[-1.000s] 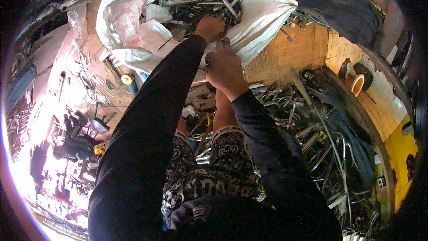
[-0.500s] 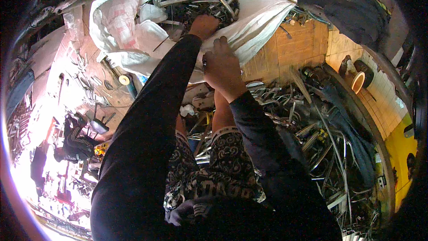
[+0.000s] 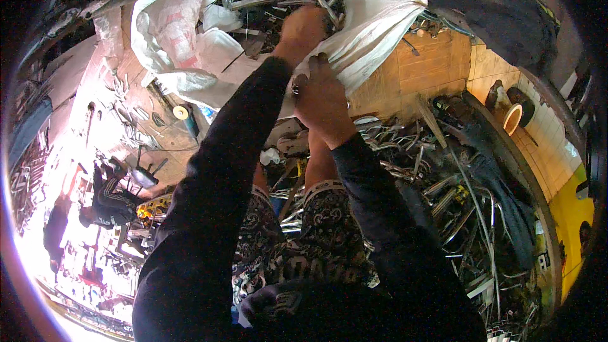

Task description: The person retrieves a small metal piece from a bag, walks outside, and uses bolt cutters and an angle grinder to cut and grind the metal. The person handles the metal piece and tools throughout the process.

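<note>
A big white woven sack [image 3: 373, 22] lies wide-mouthed in front of me, with thin metal scrap [image 3: 266, 12] and a crumpled white piece inside. My left hand [image 3: 303, 30] reaches over the near rim into the mouth, above the scrap. Its fingers are turned down out of sight, so what they hold cannot be seen. Close beside it, my right hand [image 3: 324, 104] grips the sack's near rim, the fingers bent over the folded fabric. A ring shows on this hand.
Loose metal strips and tubes [image 3: 437, 206] heap up at my right, with a long thin rod [image 3: 478, 215] across them. Dark cloth [image 3: 494, 12] hangs at the far right. At left are a roll of tape [image 3: 181, 113] and someone in dark striped clothing [image 3: 111, 199].
My left hand has risen a little and moved right over the scrap. My right hand stays at the sack's rim. The whole view has shifted slightly.
</note>
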Motion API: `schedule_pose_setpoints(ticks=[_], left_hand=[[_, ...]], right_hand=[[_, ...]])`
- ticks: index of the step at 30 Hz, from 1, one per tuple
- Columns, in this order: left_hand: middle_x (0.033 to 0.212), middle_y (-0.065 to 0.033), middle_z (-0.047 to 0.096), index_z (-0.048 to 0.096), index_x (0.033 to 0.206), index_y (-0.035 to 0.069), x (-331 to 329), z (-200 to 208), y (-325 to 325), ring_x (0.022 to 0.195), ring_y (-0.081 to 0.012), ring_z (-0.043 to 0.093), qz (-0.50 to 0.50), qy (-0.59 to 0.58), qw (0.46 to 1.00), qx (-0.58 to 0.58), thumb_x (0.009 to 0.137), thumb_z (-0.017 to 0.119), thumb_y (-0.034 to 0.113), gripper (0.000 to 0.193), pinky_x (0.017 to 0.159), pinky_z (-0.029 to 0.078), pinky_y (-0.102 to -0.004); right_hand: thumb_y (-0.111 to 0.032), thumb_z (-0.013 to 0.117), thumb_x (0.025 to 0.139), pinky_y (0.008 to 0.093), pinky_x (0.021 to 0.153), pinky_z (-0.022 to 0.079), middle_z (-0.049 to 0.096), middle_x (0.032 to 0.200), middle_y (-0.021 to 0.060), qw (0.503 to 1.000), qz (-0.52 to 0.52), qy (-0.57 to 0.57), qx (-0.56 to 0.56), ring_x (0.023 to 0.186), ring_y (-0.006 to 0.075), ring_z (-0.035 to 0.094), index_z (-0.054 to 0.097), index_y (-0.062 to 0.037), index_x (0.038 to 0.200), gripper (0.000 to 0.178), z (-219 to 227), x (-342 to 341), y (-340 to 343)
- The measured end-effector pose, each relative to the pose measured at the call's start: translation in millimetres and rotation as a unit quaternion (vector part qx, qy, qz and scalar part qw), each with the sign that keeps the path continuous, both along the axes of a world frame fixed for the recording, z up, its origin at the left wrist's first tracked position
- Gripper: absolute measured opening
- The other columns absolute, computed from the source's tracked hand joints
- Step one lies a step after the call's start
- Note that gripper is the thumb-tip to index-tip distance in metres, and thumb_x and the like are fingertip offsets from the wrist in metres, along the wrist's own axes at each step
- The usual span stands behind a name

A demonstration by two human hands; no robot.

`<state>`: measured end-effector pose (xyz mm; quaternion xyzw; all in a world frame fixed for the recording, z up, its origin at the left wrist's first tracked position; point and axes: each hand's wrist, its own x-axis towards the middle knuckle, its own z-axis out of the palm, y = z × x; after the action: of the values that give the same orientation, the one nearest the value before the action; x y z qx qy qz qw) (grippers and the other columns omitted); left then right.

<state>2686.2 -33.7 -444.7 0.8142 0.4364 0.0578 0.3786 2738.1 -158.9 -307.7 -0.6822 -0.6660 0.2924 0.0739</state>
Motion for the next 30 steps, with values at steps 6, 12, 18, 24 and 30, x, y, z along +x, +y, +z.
schedule_pose_setpoints(ticks=[6, 12, 18, 24, 30], left_hand=[[0.091, -0.0228, 0.075, 0.077, 0.091, 0.003, 34.0, -41.5, -18.2, 0.085, -0.0405, 0.075, -0.027, 0.138, 0.990, 0.002, 0.088, 0.059, 0.018, 0.023, 0.074, 0.060, -0.0516], [0.093, -0.0208, 0.076, 0.078, 0.094, 0.004, 28.6, -53.9, -14.6, 0.087, -0.0385, 0.076, -0.054, 0.190, 0.980, -0.009, 0.088, 0.063, 0.022, 0.024, 0.075, 0.060, -0.0508], [0.098, -0.0228, 0.075, 0.078, 0.101, 0.006, 30.4, -51.4, -19.2, 0.093, -0.0393, 0.074, 0.049, 0.173, 0.978, -0.102, 0.083, 0.070, 0.034, 0.034, 0.082, 0.059, -0.0514], [0.101, -0.0211, 0.076, 0.079, 0.111, 0.010, 2.5, -43.9, -15.2, 0.093, -0.0407, 0.074, 0.074, 0.059, 0.987, -0.127, 0.085, 0.073, 0.038, 0.039, 0.086, 0.058, -0.0510], [0.099, -0.0179, 0.077, 0.078, 0.117, 0.018, -37.2, -6.2, -15.5, 0.091, -0.0390, 0.074, 0.121, 0.077, 0.984, -0.103, 0.092, 0.069, 0.037, 0.032, 0.089, 0.057, -0.0489]], right_hand=[[-0.030, 0.071, 0.084, 0.0500, 0.091, 0.057, 0.060, 0.120, 0.0254, 0.992, -0.102, 0.067, -0.029, 0.121, 0.0477, 0.056, 0.065, -0.0018, 0.116, 0.043, 0.1, -1.8, 2.7], [-0.033, 0.071, 0.085, 0.0467, 0.077, 0.061, 0.061, 0.113, 0.0207, 0.999, -0.017, 0.009, 0.041, 0.123, 0.0431, 0.053, 0.070, -0.0036, 0.107, 0.037, -5.0, -0.4, 3.2], [-0.029, 0.072, 0.083, 0.0449, 0.075, 0.062, 0.062, 0.120, 0.0230, 0.999, -0.023, 0.009, 0.037, 0.130, 0.0424, 0.052, 0.073, -0.0022, 0.099, 0.031, -6.2, 1.8, -1.9], [-0.017, 0.068, 0.082, 0.0458, 0.084, 0.061, 0.061, 0.121, 0.0254, 0.999, 0.022, -0.021, -0.024, 0.132, 0.0414, 0.051, 0.073, 0.0022, 0.090, 0.022, 9.1, 7.0, 0.5], [-0.016, 0.068, 0.081, 0.0465, 0.092, 0.058, 0.059, 0.128, 0.0260, 0.997, 0.027, -0.030, -0.068, 0.137, 0.0409, 0.049, 0.074, 0.0013, 0.095, 0.023, 12.8, 2.9, 5.5]])
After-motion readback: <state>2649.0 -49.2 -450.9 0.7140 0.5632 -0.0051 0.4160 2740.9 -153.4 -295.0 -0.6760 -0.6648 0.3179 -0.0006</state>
